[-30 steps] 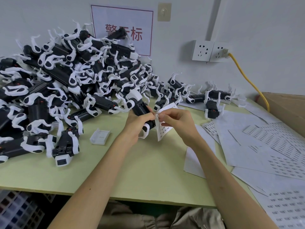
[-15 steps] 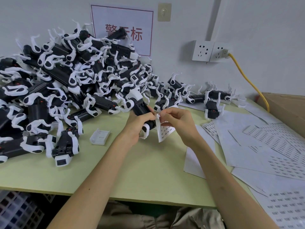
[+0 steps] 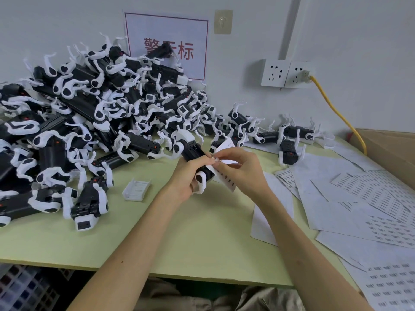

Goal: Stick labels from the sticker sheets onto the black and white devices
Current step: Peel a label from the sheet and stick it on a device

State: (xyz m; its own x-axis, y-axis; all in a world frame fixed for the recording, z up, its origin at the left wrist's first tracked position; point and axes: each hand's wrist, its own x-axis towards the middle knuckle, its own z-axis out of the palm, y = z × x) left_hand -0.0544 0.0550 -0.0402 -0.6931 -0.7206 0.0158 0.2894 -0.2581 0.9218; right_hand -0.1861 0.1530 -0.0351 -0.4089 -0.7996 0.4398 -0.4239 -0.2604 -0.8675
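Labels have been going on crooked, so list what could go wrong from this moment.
1. The right hand pinches the sticker strip close against the device that the left hand holds; a peeled label might catch a finger or land askew.
2. The pile of devices rises right behind both hands; a nudge could send some sliding.

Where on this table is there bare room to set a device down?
Bare tabletop runs along the near edge, from the white plastic piece to the sticker sheets. Crowded: the device pile left and back, sheets covering the right.
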